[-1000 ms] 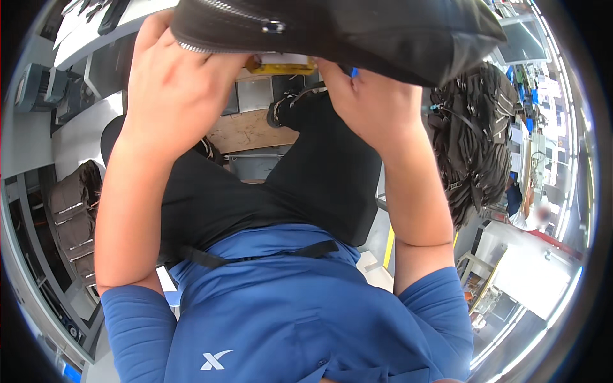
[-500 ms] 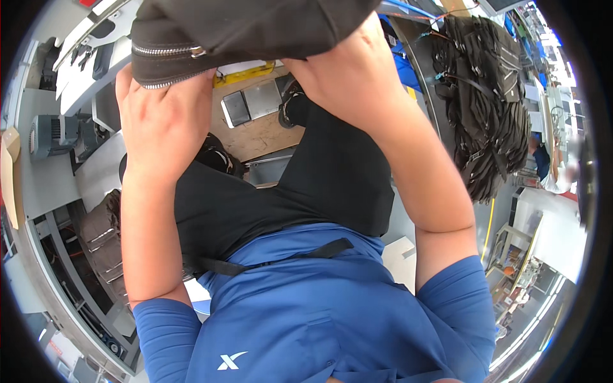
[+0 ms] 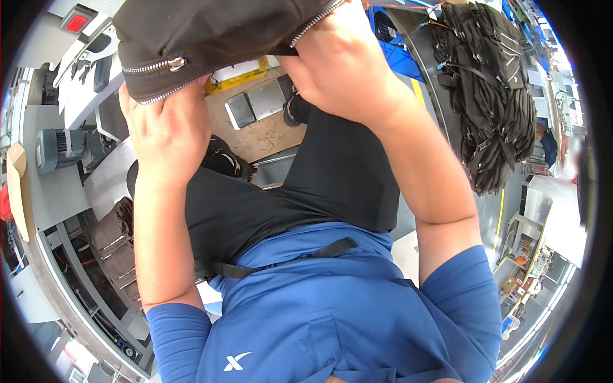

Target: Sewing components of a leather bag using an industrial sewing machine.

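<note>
A dark brown fabric piece with silver metal zippers (image 3: pixel 223 32) is held up in front of me at the top of the view, and its upper part runs out of the picture. My left hand (image 3: pixel 169 127) grips its lower left edge, just under a short zipper with a pull tab. At the other end my right hand (image 3: pixel 341 73) is closed on the fabric beside a second stretch of zipper. The cloth hides most of the fingers of both hands.
Similar dark zippered pieces (image 3: pixel 482 96) hang in a thick bundle on the right. More brown pieces (image 3: pixel 115 239) lie low on the left, near a grey motor (image 3: pixel 60 150). Below my hands are a brown board (image 3: pixel 262 140) with foot pedals (image 3: pixel 258 102) and my shoes.
The fabric has shifted slightly left and tilted, with more of the right-hand zipper now showing. My right hand has moved up a little; both hands keep hold.
</note>
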`<state>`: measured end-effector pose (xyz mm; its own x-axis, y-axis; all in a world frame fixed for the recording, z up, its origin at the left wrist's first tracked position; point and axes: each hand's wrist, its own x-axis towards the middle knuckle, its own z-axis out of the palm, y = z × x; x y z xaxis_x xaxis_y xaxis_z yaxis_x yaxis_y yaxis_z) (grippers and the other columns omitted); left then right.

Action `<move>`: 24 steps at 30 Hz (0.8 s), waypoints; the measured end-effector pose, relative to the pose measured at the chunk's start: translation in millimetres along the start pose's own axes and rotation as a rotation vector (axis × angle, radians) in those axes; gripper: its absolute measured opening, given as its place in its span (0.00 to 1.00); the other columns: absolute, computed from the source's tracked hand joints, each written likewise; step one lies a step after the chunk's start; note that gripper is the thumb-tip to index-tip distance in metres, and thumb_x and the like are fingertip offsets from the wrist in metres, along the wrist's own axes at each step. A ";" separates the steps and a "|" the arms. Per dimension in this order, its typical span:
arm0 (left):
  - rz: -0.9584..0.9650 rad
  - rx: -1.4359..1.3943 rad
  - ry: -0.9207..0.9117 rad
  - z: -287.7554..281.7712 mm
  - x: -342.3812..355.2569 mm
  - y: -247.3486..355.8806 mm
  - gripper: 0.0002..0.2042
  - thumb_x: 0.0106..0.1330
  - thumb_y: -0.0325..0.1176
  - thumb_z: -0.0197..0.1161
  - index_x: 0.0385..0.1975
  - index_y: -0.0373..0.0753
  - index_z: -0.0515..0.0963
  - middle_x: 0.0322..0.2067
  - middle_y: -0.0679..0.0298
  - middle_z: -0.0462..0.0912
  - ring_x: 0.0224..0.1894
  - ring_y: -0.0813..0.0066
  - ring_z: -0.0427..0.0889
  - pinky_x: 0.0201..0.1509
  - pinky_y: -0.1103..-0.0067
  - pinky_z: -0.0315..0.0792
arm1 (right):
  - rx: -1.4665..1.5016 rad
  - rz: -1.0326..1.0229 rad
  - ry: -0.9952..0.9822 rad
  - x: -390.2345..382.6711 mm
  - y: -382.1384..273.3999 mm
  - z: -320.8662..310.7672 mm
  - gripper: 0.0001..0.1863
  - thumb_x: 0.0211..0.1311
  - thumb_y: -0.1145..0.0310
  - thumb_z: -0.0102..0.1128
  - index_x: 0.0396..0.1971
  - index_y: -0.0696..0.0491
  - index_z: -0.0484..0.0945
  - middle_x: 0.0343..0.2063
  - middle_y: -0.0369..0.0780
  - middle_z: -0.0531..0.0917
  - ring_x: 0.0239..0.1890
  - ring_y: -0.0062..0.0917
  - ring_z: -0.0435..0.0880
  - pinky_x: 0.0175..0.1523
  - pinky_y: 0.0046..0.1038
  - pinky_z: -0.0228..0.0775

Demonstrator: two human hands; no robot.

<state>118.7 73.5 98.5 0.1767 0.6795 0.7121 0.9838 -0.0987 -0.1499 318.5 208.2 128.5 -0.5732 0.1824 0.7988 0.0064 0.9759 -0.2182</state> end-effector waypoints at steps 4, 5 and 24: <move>-0.041 -0.058 -0.029 0.4 -1.2 1.9 0.12 0.58 0.23 0.68 0.42 0.40 0.85 0.44 0.60 0.85 0.50 0.57 0.81 0.60 0.61 0.69 | 0.021 -0.090 0.020 3.7 13.8 6.1 0.21 0.46 0.80 0.59 0.45 0.63 0.83 0.53 0.53 0.81 0.63 0.53 0.73 0.70 0.52 0.56; -0.040 -0.052 -0.023 0.7 -1.4 2.1 0.12 0.58 0.23 0.68 0.42 0.40 0.85 0.44 0.60 0.85 0.50 0.57 0.81 0.60 0.61 0.69 | 0.020 -0.115 0.010 5.1 18.2 7.7 0.22 0.46 0.80 0.59 0.45 0.63 0.83 0.53 0.53 0.81 0.63 0.53 0.74 0.70 0.52 0.57; -0.052 -0.062 -0.059 -7.2 3.2 2.1 0.07 0.61 0.27 0.73 0.38 0.39 0.87 0.41 0.59 0.88 0.44 0.57 0.85 0.52 0.68 0.74 | 0.058 0.320 -0.183 -11.3 -11.4 9.7 0.22 0.48 0.76 0.58 0.47 0.58 0.83 0.51 0.50 0.82 0.58 0.49 0.76 0.67 0.50 0.59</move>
<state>121.5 70.2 105.4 0.1253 0.7260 0.6762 0.9919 -0.1060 -0.0701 316.9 193.9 116.6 -0.6866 0.4472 0.5732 0.1651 0.8638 -0.4761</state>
